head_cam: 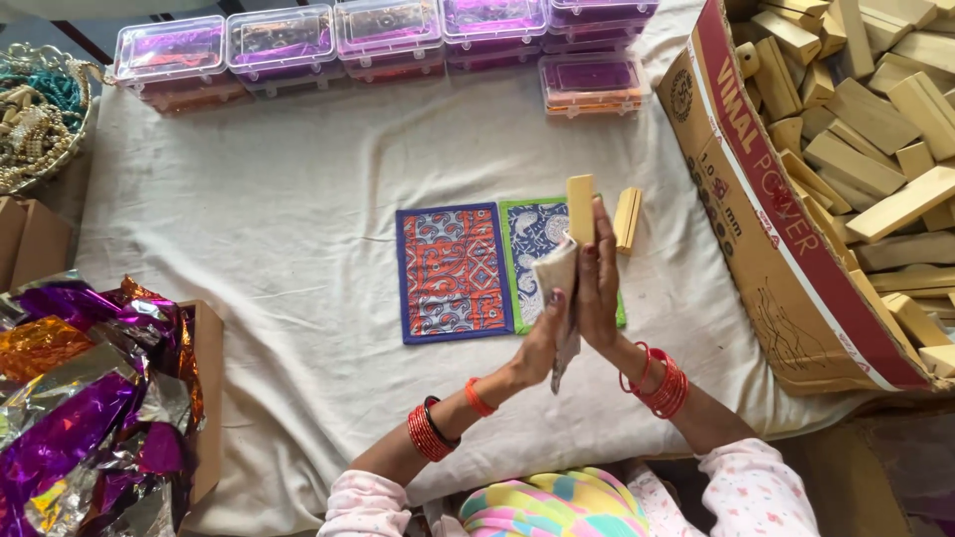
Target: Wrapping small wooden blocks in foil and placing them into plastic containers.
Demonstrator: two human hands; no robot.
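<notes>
Head view looks straight down on my two hands raised together over the middle of the cloth-covered desk [279, 199]. With my right hand [598, 288] I hold a pale wooden block [580, 209] upright, fingers closed along its near end so its far end sticks out above my fingertips. With my left hand [544, 338] I press a small piece of cloth [558, 273] against the near part of that block, fingers wrapped on the cloth, the two hands touching palm to palm around it. Just right of the held block a second wooden block [627, 220] lies on the desk, apart from my hands. Under my hands lie two patterned fabric mats side by side: a blue-bordered one with red and blue print [454, 271] on the left and a green-bordered one with blue print [529, 239] on the right, partly hidden by my hands. On the right a large cardboard box [766, 249] holds a heap of similar wooden blocks [875, 119]. Along the far edge stands a row of clear plastic cases [388, 35] with purple insides. At the near left is a pile of shiny foil wrappers [80, 398], and at the far left a basket of beads [35, 109]
</notes>
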